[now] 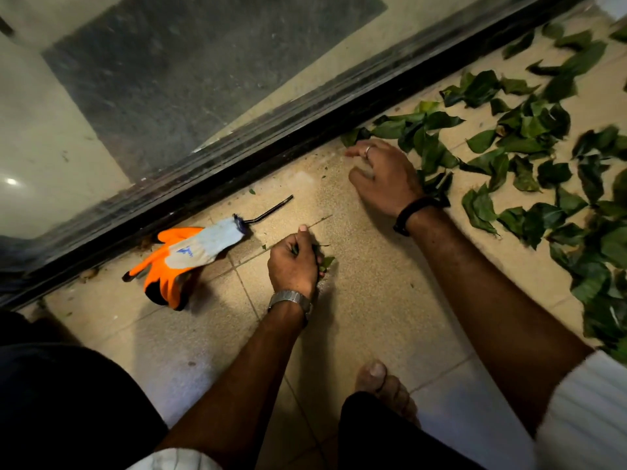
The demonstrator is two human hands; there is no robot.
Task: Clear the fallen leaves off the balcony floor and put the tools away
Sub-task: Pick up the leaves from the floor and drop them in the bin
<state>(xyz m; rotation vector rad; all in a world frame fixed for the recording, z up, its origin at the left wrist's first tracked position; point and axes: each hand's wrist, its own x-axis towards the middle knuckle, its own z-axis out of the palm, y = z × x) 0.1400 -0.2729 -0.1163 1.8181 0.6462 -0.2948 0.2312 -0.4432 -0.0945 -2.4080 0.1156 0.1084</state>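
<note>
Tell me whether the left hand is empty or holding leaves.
Holding leaves: the left hand is curled shut, and green leaf bits poke out beside its fingers.

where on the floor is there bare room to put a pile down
Bare tile lies between the left hand and right forearm, down to the foot, and below the orange glove. It is crowded right of the right hand, where leaves cover the floor along the door track.

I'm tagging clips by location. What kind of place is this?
Probably a home balcony or patio beside a sliding glass door: a dark door track runs along a beige tiled floor, green leaves lie scattered, and an orange work glove sits by the track.
</note>
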